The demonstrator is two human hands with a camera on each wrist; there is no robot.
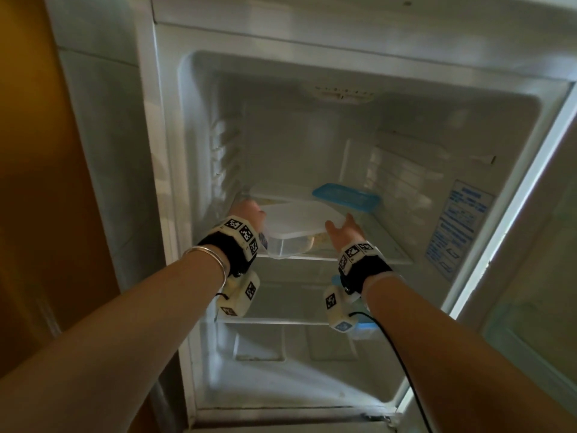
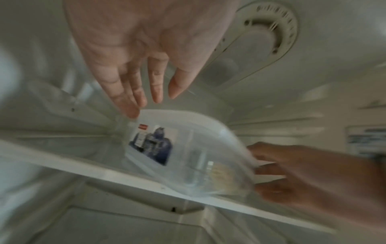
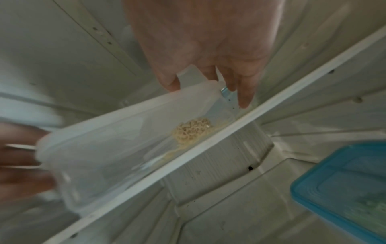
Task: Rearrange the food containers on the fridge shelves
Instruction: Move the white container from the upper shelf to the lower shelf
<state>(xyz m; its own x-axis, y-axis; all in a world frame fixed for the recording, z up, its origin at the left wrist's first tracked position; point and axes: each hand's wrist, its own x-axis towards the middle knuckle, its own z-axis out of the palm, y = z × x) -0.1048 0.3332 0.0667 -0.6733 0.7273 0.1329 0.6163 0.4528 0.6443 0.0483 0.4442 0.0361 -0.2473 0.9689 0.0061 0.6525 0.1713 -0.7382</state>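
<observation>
Head view: at an open fridge point(image 1: 343, 126), both hands flank a clear lidded container point(image 1: 296, 228) sitting at the front edge of the upper shelf point(image 1: 387, 245). The left hand point(image 1: 248, 214) is at its nine o'clock, the right hand point(image 1: 343, 231) at its three o'clock. A blue-lidded container point(image 1: 346, 196) lies just behind at one o'clock, and another clear lid point(image 1: 274, 190) shows at eleven. A second blue-lidded box sits on the shelf below, mostly hidden by the right wrist. Count: two hands, four containers, at least two shelves.

Left wrist view: the left hand's fingers point(image 2: 133, 89) are straight and loosely spread above the container's corner, gripping nothing; whether a tip touches cannot be told through the blur.

Right wrist view: the right hand's fingers point(image 3: 244, 92) are extended along the container's far end, thumb near the lid, no firm pinch visible. Pale noodles point(image 3: 192, 130) sit inside.

Risk, judged: the box overhangs the shelf lip, so an uneven lift with open fingers could tip it off or knock the blue-lidded one.
</observation>
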